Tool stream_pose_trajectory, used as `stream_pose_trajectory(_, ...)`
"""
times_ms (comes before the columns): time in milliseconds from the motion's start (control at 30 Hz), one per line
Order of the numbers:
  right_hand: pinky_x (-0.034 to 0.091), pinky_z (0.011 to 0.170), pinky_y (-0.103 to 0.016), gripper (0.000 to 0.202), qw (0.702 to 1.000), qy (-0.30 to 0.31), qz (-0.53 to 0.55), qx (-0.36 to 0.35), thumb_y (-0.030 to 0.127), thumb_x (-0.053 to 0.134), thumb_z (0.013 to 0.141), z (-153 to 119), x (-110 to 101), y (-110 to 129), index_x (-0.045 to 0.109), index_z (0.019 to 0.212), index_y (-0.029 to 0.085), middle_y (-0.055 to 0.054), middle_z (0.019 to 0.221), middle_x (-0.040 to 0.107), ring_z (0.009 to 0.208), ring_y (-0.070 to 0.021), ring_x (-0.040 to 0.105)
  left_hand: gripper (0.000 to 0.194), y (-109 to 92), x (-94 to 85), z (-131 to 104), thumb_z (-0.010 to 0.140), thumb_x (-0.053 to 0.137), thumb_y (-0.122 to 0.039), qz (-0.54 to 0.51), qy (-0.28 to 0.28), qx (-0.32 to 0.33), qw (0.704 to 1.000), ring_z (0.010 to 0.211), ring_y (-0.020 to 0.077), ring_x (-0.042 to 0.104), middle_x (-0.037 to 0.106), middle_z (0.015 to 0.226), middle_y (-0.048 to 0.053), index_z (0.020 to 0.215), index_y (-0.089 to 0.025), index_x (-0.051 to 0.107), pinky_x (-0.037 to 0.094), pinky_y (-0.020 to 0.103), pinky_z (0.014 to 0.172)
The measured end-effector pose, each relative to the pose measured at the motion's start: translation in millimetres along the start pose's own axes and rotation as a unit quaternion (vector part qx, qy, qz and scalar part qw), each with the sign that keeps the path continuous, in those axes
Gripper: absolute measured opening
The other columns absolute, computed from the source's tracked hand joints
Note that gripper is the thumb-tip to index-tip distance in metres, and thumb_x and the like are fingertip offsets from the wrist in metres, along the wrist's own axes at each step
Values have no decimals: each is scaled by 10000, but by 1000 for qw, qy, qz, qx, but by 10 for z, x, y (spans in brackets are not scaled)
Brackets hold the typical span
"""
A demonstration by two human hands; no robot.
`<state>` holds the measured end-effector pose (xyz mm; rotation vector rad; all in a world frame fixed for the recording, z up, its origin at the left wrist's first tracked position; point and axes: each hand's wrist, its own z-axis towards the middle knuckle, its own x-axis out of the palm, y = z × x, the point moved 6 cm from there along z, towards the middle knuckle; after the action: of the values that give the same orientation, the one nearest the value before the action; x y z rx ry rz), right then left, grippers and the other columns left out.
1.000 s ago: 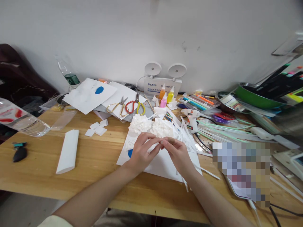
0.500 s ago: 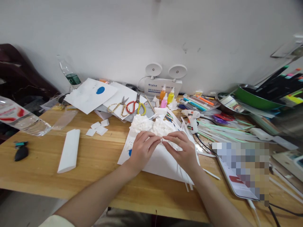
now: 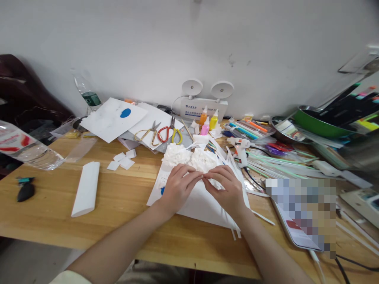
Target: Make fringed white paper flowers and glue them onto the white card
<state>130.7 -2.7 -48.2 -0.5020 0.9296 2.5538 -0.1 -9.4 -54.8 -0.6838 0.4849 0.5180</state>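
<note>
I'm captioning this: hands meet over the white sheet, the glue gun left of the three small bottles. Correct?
No: the head view shows the glue gun right of the three small bottles; the left hand and right hand meet over the white sheet.

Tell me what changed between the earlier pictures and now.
The bare right hand has shifted slightly rightward; its pinch, open half a second ago, has closed. Anything pinched is too small to tell. The bare left hand and flat white paper sheet stayed put.

Tabletop (image 3: pixel 124 193) gives passage between white tube (image 3: pixel 86 189) and paper sheet (image 3: pixel 203 205) — scissors (image 3: pixel 155 126) and pliers (image 3: pixel 172 124) obstruct beyond.
</note>
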Motion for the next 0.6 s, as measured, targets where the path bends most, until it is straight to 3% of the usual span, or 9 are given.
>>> stream_pose_trajectory(133,439,667,-352,66,994,-2,68,90,166,602,735,-12,-18,-47,616,750,229,-36,701,604,718,-185,534,182,49,-15,20,761,591,-223,-96,-13,-79,992,807,143,542,579,806,35,940,-200,615,462,293,718)
stream_pose_trajectory(267,423,678,-333,15,963,2,193,186,217,598,754,-88,50,-151,596,740,222,-32,732,569,734,-177,529,116,62,0,13,756,596,-225,-170,-3,-133,977,771,130,560,589,787,25,864,-207,634,466,272,693)
stream_pose_trajectory(433,408,658,-308,24,932,0,288,221,214,607,751,-130,134,-194,606,727,218,-19,719,544,732,-163,514,67,33,-40,20,742,606,-197,-204,-28,-132,970,745,127,565,590,762,24,803,-191,632,467,270,676)
stream_pose_trajectory(600,398,662,-305,25,926,5,299,230,210,607,753,-133,138,-189,611,731,220,-13,727,539,735,-159,510,78,24,-59,27,740,606,-194,-212,-33,-129,968,740,124,566,591,763,31,812,-183,635,466,270,671)
